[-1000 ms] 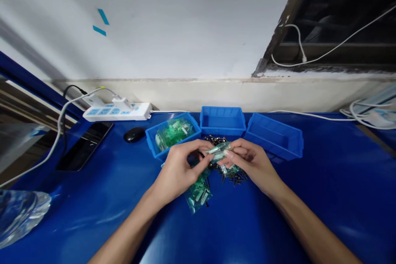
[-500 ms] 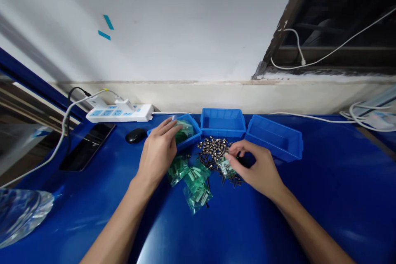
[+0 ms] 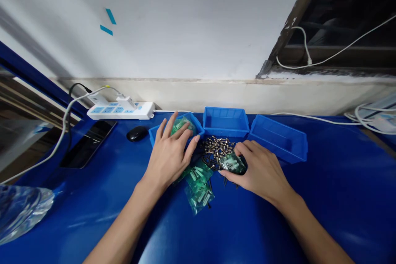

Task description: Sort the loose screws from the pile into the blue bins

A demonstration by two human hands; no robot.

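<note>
My left hand (image 3: 171, 155) is open, fingers spread, hovering at the near edge of the left blue bin (image 3: 154, 135), which holds small green packets (image 3: 180, 124). My right hand (image 3: 260, 170) is closed on a small green packet (image 3: 232, 163) beside a pile of small metal screws (image 3: 216, 147) on the blue table. Between the two hands lie loose green packets (image 3: 198, 183) on the table, partly under my left palm.
Two more blue bins, the middle bin (image 3: 225, 122) and the right bin (image 3: 278, 139), stand behind the screws. A black mouse (image 3: 137, 133), a phone (image 3: 88, 143) and a white power strip (image 3: 120, 111) lie at the left. A clear plastic bag (image 3: 21, 210) sits at the near left.
My left hand went from the packet held between both hands to the left bin, then drew back slightly with fingers spread. My right hand dropped to the screw pile and closed on a packet.
</note>
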